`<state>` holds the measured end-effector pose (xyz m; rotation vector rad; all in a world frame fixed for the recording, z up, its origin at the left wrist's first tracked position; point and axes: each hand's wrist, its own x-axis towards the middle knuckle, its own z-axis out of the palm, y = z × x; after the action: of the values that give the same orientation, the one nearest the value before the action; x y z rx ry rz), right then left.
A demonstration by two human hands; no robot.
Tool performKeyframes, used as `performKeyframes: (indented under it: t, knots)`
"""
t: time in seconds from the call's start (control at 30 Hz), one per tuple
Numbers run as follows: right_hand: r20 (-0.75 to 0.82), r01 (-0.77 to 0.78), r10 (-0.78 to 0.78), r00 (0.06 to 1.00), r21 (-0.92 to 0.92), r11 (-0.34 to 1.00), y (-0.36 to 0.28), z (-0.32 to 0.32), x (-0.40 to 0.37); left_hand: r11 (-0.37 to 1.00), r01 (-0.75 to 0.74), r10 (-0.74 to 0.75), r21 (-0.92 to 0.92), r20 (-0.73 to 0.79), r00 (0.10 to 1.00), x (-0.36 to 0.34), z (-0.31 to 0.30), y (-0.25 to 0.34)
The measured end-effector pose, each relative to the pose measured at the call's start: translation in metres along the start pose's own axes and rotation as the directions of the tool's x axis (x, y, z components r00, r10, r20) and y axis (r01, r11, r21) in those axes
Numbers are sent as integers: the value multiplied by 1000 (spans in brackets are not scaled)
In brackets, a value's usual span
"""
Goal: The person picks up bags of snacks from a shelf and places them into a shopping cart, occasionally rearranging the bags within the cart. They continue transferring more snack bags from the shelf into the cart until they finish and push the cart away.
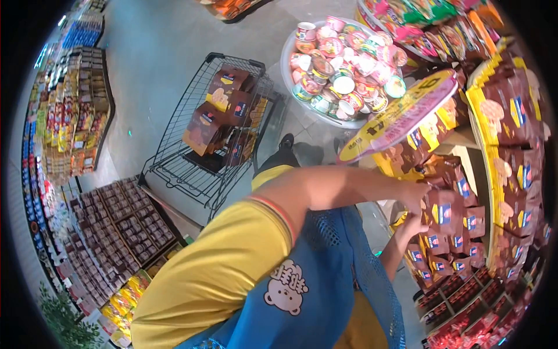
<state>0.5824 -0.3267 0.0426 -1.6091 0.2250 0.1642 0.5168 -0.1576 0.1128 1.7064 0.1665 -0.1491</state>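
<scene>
My left hand (414, 196), at the end of a bare arm with a yellow sleeve, reaches across to the display on the right. Its fingers close on the upper edge of a brown snack bag (443, 213) with a blue-and-white label. Just below, my right hand (413, 224) grips the same bag at its near side; some fingers are hidden. More brown bags (439, 264) of the same kind lie beneath and around it on the display. A wire shopping cart (174, 125) stands to the left, with several brown bags (209, 125) in it.
A round white tub (286, 64) of cup-shaped packs stands ahead, with a yellow-and-pink price sign (401, 116) jutting out beside it. Stacked shelves of brown bags (514, 168) rise at the right. Brown packs (125, 215) fill a display at the left.
</scene>
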Motion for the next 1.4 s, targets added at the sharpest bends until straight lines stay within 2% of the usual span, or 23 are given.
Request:
performKeyframes:
  t: [0.07, 0.13, 0.2, 0.23, 0.27, 0.33, 0.37, 0.4, 0.47, 0.53, 0.57, 0.6, 0.63, 0.67, 0.73, 0.77, 0.83, 0.93, 1.0, 1.07, 1.2, 1.27, 1.4]
  knots:
    - [242, 155, -141, 960, -39, 987, -48, 23, -79, 978, -192, 200, 82, -104, 974, -28, 4, 4]
    - [319, 55, -48, 946, -12, 998, -54, 17, -99, 974, -225, 226, 19, -63, 972, -111, -44, 58]
    - [180, 94, -94, 979, 11, 996, -98, 69, -173, 957, -171, 201, 234, -113, 973, -180, -81, 77]
    - [259, 87, -95, 961, 46, 995, -109, 82, -195, 958, -168, 200, 232, -121, 972, -212, -105, 87]
    - [123, 88, -85, 989, -22, 996, -99, 84, -190, 961, -165, 197, 223, -128, 972, -243, -127, 89]
    - [334, 183, -170, 927, -7, 983, -106, 113, -208, 965, -233, 260, 119, -325, 909, -303, -157, 67]
    - [358, 223, -185, 915, -66, 973, -124, 150, -249, 968, -193, 242, 159, -407, 881, -335, -174, 59]
    - [487, 303, -198, 850, -145, 942, -122, 168, -257, 969, -148, 228, 197, -488, 843, -366, -193, 52]
    - [725, 437, -110, 680, -280, 854, -129, 223, -301, 979, -128, 202, 156, -736, 647, -428, -225, 38]
    - [884, 461, 46, 465, -286, 840, -107, 273, -332, 991, 41, 91, 129, -858, 506, -481, -250, 14]
    - [956, 473, 9, 293, -153, 868, -82, 294, -340, 979, 191, -20, 73, -897, 441, -504, -261, -3]
    - [956, 446, 79, 282, -203, 872, -68, 323, -365, 943, 334, -122, 5, -926, 358, -526, -271, -22]
    - [915, 513, 308, 261, -401, 759, -64, 349, -385, 912, 410, -141, -5, -943, 302, -545, -281, -38]
    - [925, 496, 342, 165, -378, 782, -31, 368, -392, 876, 482, -154, -17, -957, 245, -563, -292, -58]
    - [923, 459, 379, 73, -368, 809, 12, 404, -426, 862, 479, -264, -164, -953, 149, -591, -305, -128]
    - [868, 435, 494, 39, -460, 774, 37, 420, -435, 867, 471, -263, -165, -953, 149, -600, -315, -150]
    - [828, 468, 559, 34, -507, 723, 59, 444, -459, 690, 713, -315, -121, -938, 146, -615, -329, -177]
    - [770, 472, 638, 10, -566, 676, 101, 471, -477, 624, 776, -309, -93, -941, 136, -622, -342, -197]
    - [746, 448, 665, -2, -594, 668, 125, 482, -484, 611, 782, -371, -121, -917, 148, -627, -350, -224]
    - [679, 406, 732, 49, -683, 606, 136, 491, -492, 631, 771, -322, -90, -934, 154, -626, -355, -248]
    - [643, 334, 765, 30, -728, 599, 154, 506, -509, 667, 743, -213, -59, -970, 115, -628, -363, -291]
    - [606, 378, 794, -54, -723, 578, 165, 512, -515, 660, 744, -271, -105, -957, 106, -631, -370, -303]
    - [555, 374, 825, -106, -746, 551, 181, 518, -526, 646, 739, -332, -191, -942, 46, -637, -376, -318]
